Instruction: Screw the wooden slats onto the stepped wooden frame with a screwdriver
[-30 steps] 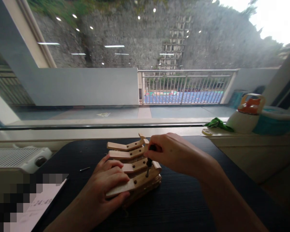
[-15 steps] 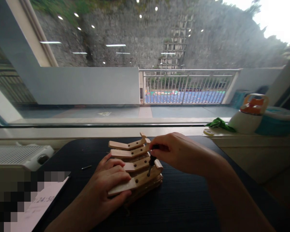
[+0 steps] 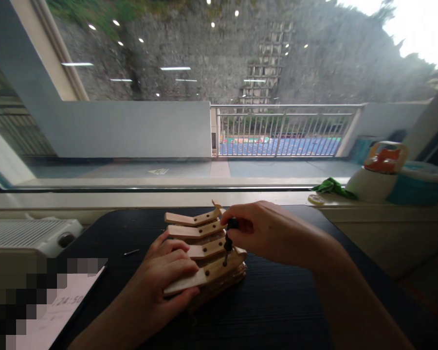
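Observation:
On the dark table lies a wooden rack (image 3: 219, 273) with several angled, hook-ended slats, each with dark screw holes. My left hand (image 3: 168, 272) is closed over the left ends of the nearer slats, its thumb along the front edge. A small black-handled screwdriver (image 3: 229, 238) is pinched in the fingers of my right hand (image 3: 257, 226). It stands nearly upright, its metal shaft reaching a hole near the right end of the nearest slat. Whether a screw sits in that hole I cannot make out. Part of the rack is hidden under my left hand.
A small metal piece (image 3: 132, 252) lies on the black table (image 3: 277, 301) left of the rack. A white radiator (image 3: 25, 236) stands at the left. On the sill (image 3: 190, 199) are a green cloth (image 3: 332, 187), a round yellow-white item (image 3: 316, 199) and an orange-topped white container (image 3: 374, 177).
My right hand has turned slightly around the screwdriver, and the handle has tipped a little more upright. My left hand and the rack hold nearly the same place.

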The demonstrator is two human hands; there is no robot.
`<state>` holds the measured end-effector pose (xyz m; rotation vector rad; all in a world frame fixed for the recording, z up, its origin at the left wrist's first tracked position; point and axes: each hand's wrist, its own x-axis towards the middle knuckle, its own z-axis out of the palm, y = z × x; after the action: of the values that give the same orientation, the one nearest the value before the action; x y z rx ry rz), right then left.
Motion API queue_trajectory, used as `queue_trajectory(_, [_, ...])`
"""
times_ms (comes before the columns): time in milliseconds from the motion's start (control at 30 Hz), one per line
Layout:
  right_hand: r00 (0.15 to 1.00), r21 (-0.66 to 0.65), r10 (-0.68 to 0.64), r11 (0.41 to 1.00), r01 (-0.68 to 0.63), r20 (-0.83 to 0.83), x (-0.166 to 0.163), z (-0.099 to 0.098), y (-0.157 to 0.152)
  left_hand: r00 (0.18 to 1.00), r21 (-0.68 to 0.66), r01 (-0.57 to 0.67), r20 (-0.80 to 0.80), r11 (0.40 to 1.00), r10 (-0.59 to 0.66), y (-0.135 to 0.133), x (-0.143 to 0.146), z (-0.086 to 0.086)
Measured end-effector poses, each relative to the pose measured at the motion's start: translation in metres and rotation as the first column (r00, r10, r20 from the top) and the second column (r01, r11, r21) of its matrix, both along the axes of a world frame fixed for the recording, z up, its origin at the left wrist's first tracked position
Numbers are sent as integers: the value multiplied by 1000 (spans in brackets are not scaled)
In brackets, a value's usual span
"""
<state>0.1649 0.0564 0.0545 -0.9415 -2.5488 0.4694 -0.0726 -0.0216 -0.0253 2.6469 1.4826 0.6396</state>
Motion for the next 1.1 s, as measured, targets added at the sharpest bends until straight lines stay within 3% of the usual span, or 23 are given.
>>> queue_trajectory(200, [1000,24,5,1000,-6,23,1,4,0,1000,38,-7,-18,999,8,1,-1,-2])
queue_trajectory(467, [984,76,-168,984,163,57,-7,2,-2,1000,-7,-9,28,1000,10,2,-4,-8])
queue_trajectory(667, [973,71,-31,997,15,227,-8,19,-10,997,-20,11,74,1000,-9,3,-3,-6])
queue_trajectory(800, [960,60,-16,998,0,280,-9,27,-17,996,-10,30,80,1000,-29,3,-1,0])
queue_trajectory(1100, [957,109,-204,977,184,206,-28,6,-33,986,88,27,159,996,-40,8,-6,-11])
